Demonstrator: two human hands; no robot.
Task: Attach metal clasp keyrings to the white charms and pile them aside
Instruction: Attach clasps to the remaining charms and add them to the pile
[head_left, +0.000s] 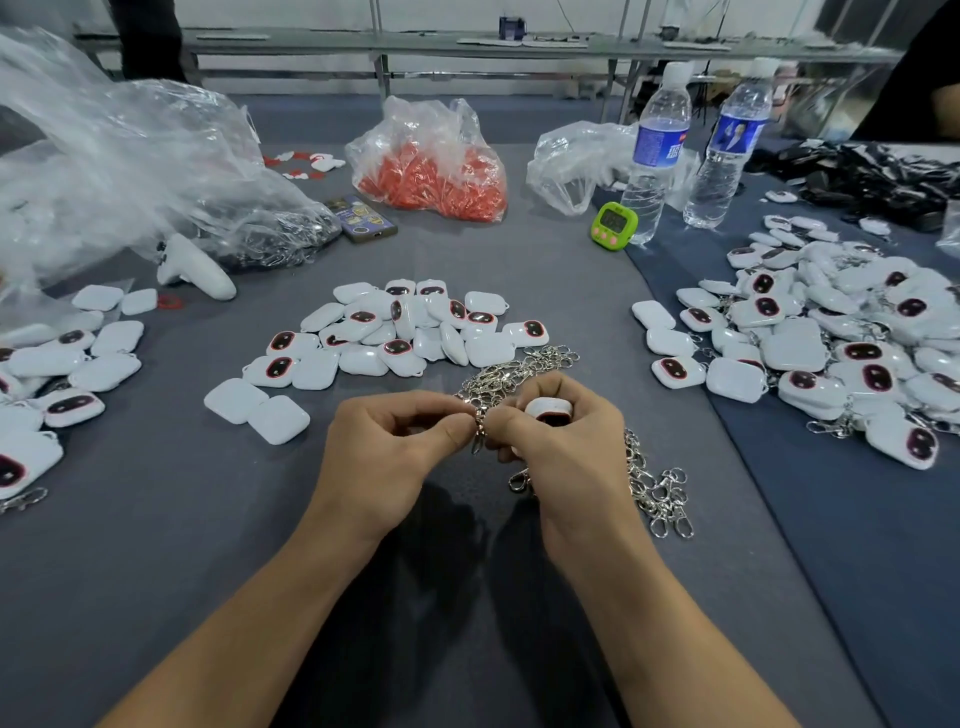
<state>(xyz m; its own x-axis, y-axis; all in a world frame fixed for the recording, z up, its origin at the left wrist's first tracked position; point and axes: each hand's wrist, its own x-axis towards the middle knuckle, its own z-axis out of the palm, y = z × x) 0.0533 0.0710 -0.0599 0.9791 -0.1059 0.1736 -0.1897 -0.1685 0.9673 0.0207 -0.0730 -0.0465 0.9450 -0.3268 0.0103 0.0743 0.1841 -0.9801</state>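
Observation:
My left hand (395, 447) pinches a metal clasp keyring (479, 435) between thumb and forefinger above the grey table. My right hand (561, 441) touches the same clasp with its fingertips and grips a white charm (545, 409) under its curled fingers. Loose clasps lie in a heap (519, 371) just beyond my hands and in another heap (660, 488) to the right of my right wrist. A pile of white charms (400, 332) with dark oval faces lies in the middle. A big pile of charms with clasps (841, 343) lies at the right.
More charms (57, 374) lie at the left beside crumpled clear plastic bags (119, 171). A bag of red parts (431, 166), a phone (361, 218), a green timer (614, 226), two water bottles (655, 150) and a white controller (195, 267) stand further back.

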